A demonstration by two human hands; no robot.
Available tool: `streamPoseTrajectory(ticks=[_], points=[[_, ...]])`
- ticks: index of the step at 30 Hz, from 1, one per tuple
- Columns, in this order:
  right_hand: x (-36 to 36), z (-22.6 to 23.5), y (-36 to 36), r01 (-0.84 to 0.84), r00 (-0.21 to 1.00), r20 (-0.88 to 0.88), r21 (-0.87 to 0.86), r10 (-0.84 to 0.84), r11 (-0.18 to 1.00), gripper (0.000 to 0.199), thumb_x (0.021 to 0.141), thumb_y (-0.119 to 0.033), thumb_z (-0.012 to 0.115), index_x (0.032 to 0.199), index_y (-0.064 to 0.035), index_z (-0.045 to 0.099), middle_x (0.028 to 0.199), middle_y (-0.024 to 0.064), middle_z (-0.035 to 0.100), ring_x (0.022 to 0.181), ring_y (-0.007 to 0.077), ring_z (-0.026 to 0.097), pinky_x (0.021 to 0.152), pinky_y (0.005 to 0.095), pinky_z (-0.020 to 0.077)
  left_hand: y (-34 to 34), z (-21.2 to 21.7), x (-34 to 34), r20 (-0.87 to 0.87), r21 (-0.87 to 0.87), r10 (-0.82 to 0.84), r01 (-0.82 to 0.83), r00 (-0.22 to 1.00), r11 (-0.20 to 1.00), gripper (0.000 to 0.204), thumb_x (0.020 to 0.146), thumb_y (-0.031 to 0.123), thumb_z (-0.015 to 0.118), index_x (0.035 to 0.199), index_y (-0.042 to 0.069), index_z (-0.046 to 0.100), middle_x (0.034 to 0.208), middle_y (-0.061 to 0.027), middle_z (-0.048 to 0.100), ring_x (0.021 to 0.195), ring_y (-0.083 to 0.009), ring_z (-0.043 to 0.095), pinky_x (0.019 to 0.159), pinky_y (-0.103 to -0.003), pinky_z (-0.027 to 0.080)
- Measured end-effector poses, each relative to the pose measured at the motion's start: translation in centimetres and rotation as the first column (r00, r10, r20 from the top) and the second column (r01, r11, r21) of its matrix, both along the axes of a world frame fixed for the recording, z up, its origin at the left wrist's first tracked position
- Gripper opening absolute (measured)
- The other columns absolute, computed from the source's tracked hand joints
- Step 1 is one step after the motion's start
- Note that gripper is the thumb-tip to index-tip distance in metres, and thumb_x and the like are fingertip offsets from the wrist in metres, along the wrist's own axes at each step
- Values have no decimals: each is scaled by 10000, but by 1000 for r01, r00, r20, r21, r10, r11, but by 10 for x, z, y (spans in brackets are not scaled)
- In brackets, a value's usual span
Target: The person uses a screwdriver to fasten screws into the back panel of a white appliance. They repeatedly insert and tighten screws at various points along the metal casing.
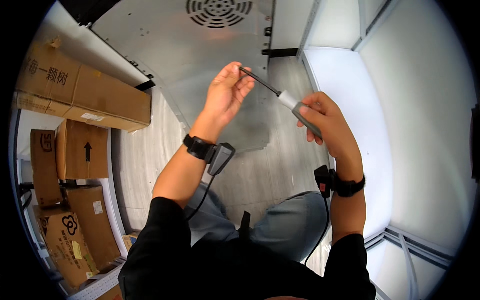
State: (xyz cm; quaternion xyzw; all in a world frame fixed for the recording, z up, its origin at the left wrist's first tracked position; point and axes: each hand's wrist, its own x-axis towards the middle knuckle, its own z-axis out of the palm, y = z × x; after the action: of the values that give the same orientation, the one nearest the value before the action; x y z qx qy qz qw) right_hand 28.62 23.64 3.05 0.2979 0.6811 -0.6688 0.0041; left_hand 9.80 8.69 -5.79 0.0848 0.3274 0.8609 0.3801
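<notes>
My right hand (325, 116) is wrapped round the grey handle of a screwdriver (288, 100), whose dark shaft points up and to the left. At the tip of that shaft, the thumb and forefinger of my left hand (227, 92) are pinched together, with the other fingers loosely curled. Whether a small part sits between them is too small to tell. Beyond and beneath both hands stands a grey sheet-metal panel (200, 55) with a round slotted vent (218, 7) at its far end. The screwdriver is held in the air, apart from the panel.
Cardboard boxes (82, 150) are stacked on shelving at the left, with a long carton (85, 87) above them. A white shelf (350, 125) runs along the right side. Wood-look floor (145, 165) lies below. Each wrist carries a strapped device, such as the left one (220, 157), with a cable.
</notes>
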Motion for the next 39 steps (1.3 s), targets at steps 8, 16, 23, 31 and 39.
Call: streamPoseTrajectory(ticks=[8,16,23,31,39], points=[[-3,6,-41,187,981,32,108,-191,976,307,724,-38,592,1022,-34,518,878,54,576,541,86,520,438,232,348,5,-2,-4,127,-49,-37,44,991,998,124,966,185,468,1004,91,540,907,-64,630,778,-169,625,679,-288,531],[7,-21,-60,221,971,-133,186,-198,957,374,708,33,583,1072,-35,529,1031,60,541,673,96,561,541,218,412,6,4,-11,99,-219,-25,46,995,975,133,956,175,488,1025,77,546,919,-68,633,722,-149,620,635,-270,520],[13,-49,-76,378,888,-396,335,-235,863,399,698,40,643,1077,-42,554,1019,73,547,789,153,572,646,267,453,30,7,-13,53,-280,-79,91,995,956,168,937,176,532,960,16,579,904,-79,655,695,-128,619,614,-244,532],[0,-61,-87,524,818,-557,619,-145,585,364,661,4,683,1011,-30,589,997,135,547,829,279,584,680,340,485,49,12,-10,-61,-191,-128,114,990,975,211,926,151,545,1061,-3,594,964,-98,661,739,-123,618,650,-235,545],[-6,-58,-87,546,805,-583,661,-106,515,368,673,-1,682,1024,-28,575,987,136,538,803,298,585,646,359,487,53,16,-5,-131,-173,-119,95,984,980,226,925,73,514,1127,-19,556,1015,-142,644,786,-179,634,697,-258,554]])
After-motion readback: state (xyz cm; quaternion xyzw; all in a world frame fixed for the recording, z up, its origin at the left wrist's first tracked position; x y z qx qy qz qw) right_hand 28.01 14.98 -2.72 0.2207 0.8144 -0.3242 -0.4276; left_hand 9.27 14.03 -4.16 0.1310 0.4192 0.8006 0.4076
